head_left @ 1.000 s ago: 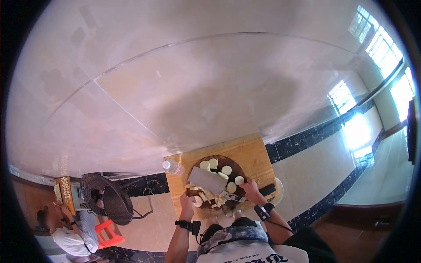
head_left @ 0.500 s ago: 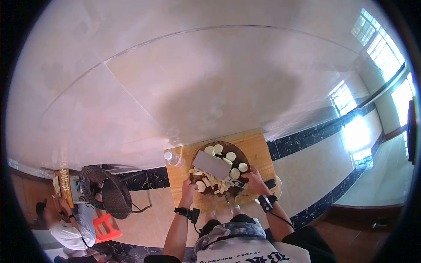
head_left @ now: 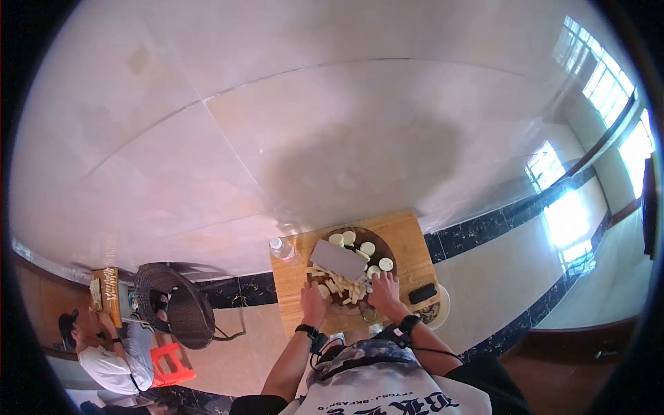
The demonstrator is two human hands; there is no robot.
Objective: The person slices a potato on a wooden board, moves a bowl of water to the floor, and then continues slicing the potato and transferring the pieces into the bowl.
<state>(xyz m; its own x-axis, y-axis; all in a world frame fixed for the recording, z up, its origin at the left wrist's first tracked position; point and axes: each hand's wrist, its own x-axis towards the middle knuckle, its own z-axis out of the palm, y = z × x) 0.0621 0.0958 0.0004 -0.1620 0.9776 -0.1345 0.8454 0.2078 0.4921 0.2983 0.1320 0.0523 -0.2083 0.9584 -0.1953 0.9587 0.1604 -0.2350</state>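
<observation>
A cleaver (head_left: 337,259) lies flat across a round dark cutting board (head_left: 354,234), its broad blade toward the upper left. My right hand (head_left: 384,292) is closed over its handle, which is hidden under the fingers. At the board's lower left, my left hand (head_left: 313,303) has its fingers and thumb about a pale round slice (head_left: 324,291); how firmly they grip it is hard to see. Cut pale sticks (head_left: 344,287) are heaped below the blade, between my hands. Several pale green-edged chunks (head_left: 367,247) stand along the board's upper and right side.
The board rests on a small wooden table (head_left: 408,232) against a tiled wall. A clear bottle (head_left: 283,250) stands at its left corner, a black object (head_left: 422,294) at its right. Leftward are a wicker chair (head_left: 187,315), a red stool (head_left: 171,365) and another person (head_left: 111,366).
My right hand has moved left from the board's edge onto the cleaver's handle. My left hand has come inward to the round slice. The whole view has shifted slightly.
</observation>
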